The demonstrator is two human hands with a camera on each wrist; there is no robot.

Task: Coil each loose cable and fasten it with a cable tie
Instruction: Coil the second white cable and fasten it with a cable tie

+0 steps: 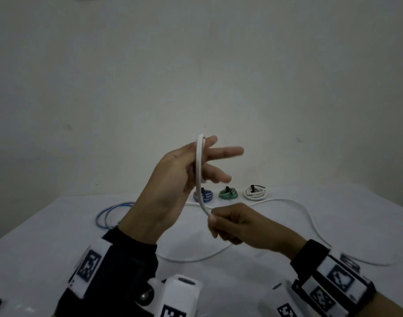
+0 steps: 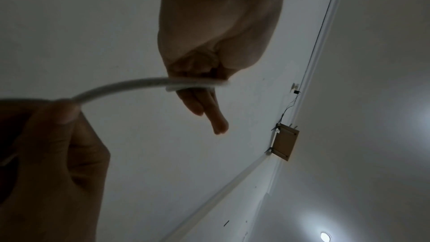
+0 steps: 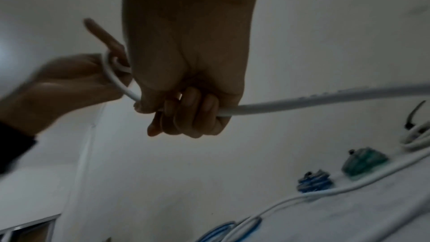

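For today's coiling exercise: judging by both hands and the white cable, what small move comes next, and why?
Probably the right hand carries the thick white cable round the left hand again: only one turn hangs over the left hand's fingers, and most of the cable lies on the white-covered table.

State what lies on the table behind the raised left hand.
Behind the left hand lies a blue-and-white tied coil, partly hidden by the hand and the white cable.

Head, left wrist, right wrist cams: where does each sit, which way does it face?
Head: worn high, faces forward and down at the table; shows both forearms, left hand and right hand.
Left wrist: looks up along the fingers at wall and ceiling.
Right wrist: looks along the fist toward the tied coils.
All three share the white cable.
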